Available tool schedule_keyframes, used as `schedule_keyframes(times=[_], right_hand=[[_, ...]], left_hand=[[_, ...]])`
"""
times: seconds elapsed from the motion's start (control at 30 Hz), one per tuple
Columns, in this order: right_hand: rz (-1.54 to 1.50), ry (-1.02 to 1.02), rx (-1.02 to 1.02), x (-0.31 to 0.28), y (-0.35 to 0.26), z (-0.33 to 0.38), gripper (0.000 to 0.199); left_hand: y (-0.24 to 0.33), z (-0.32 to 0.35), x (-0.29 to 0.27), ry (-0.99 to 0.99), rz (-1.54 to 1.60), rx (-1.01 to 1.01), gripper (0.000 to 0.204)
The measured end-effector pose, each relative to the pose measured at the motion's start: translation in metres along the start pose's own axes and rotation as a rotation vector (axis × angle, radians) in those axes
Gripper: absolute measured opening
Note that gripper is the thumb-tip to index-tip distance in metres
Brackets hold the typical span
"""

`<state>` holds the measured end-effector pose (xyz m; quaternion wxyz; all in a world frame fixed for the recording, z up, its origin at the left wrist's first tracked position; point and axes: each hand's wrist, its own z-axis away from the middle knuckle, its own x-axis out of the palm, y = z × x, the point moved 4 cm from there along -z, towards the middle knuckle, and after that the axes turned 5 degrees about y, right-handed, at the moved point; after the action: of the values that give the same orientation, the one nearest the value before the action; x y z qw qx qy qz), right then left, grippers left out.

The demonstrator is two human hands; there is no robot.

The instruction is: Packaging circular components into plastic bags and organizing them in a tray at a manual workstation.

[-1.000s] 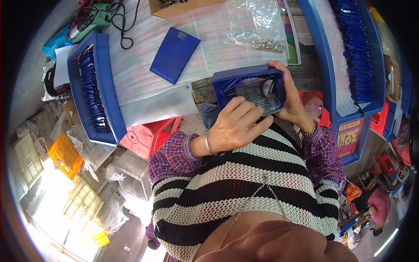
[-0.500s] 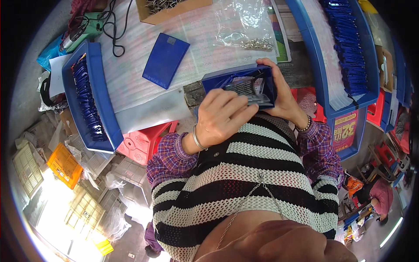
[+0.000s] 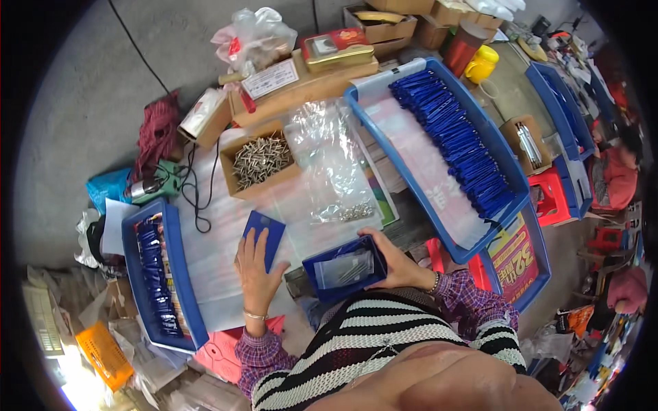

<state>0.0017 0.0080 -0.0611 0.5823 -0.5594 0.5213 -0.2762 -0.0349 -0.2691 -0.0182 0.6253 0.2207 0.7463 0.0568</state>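
While the left hand (image 3: pixel 257 270) lies flat with fingers spread on a small blue lid (image 3: pixel 264 236) resting on the white-covered table (image 3: pixel 212 274), the right hand (image 3: pixel 394 264) grips the far side of a small blue box (image 3: pixel 343 269), held tilted just above the table edge in front of the striped sweater. Thin metal pins show inside the box under clear film. Beyond the lid stands an open cardboard box of metal pins (image 3: pixel 260 161), and a clear plastic bag (image 3: pixel 336 171) lies beside it. A long blue tray (image 3: pixel 161 274) of blue packets sits at the left, a larger blue tray (image 3: pixel 445 137) at the right.
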Motion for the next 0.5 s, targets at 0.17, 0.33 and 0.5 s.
schedule_keyframes(times=[0.17, 0.33, 0.5], right_hand=[[0.016, 0.001, 0.014, -0.004, -0.002, 0.001, 0.102], [-0.051, -0.004, -0.032, -0.003, 0.012, 0.001, 0.106], [-0.050, 0.015, -0.002, -0.006, 0.015, 0.005, 0.108]], left_hand=[[-0.005, 0.007, 0.028, -0.194, -0.056, -0.064, 0.087], [-0.017, 0.001, 0.034, -0.200, -0.035, -0.059, 0.093], [-0.024, -0.011, 0.033, -0.252, -0.077, -0.156, 0.100]])
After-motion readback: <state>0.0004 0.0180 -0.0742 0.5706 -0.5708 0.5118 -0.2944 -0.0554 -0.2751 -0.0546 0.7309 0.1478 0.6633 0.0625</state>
